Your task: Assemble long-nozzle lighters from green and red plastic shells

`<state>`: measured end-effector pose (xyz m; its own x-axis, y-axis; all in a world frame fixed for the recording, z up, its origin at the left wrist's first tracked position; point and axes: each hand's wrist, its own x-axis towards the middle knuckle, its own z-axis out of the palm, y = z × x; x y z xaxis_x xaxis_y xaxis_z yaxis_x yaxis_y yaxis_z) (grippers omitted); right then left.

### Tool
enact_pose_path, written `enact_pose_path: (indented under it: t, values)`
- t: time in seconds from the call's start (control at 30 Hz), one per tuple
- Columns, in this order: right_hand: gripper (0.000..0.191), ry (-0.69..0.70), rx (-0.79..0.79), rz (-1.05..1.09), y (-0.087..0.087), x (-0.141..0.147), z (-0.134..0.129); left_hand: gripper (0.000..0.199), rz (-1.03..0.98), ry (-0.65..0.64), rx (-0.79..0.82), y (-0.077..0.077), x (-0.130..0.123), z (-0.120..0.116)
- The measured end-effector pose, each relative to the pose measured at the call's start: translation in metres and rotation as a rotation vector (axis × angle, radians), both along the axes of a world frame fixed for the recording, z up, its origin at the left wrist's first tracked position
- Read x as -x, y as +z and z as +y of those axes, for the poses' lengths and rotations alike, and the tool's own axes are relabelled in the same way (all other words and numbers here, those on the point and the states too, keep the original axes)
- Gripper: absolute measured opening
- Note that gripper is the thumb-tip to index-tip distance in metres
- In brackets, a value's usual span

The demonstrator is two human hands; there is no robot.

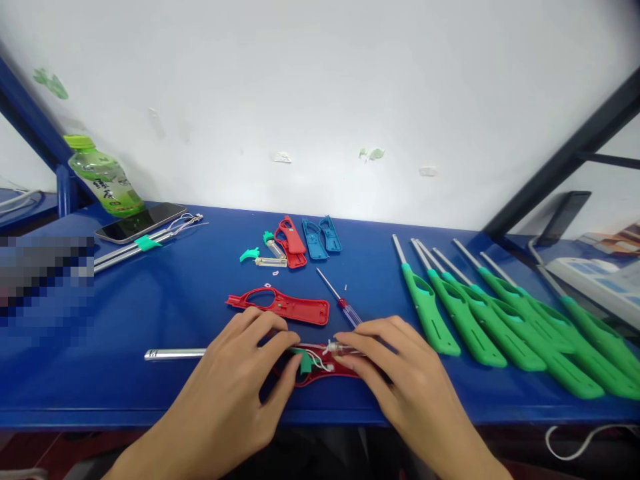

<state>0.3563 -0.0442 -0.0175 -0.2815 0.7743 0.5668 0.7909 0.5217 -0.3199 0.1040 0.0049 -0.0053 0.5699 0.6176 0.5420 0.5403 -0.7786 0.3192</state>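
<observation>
A red lighter half-shell (313,380) lies open-side up near the table's front edge, a metal tube (175,354) reaching out to its left. My left hand (245,373) is closed over the shell's left part, thumb and fingers pinching about a green trigger (305,362). White wires (317,361) curl inside the shell beside it. In my right hand (405,367), thumb and fingers grip a clear fuel tank (343,348) at the shell's right part; my fingers hide much of it. Beyond my hands lies another red half-shell (300,310), and a screwdriver (349,311) points away from me.
Several green lighters (430,313) lie on the right. At the back are red shells (293,243), blue shells (320,239) and fuel tanks with green tops (270,261). A phone (143,223), a bottle (107,177) and taped metal tubes (130,251) occupy the left.
</observation>
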Motion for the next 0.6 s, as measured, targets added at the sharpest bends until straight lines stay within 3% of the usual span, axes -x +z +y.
enact_pose_path:
  t: [0.6]
  values:
    - [0.026,0.04,0.089,0.07,0.0065,-0.0039,-0.0025,0.023,0.015,-0.089,-0.089,0.0,-0.0003,-0.0027]
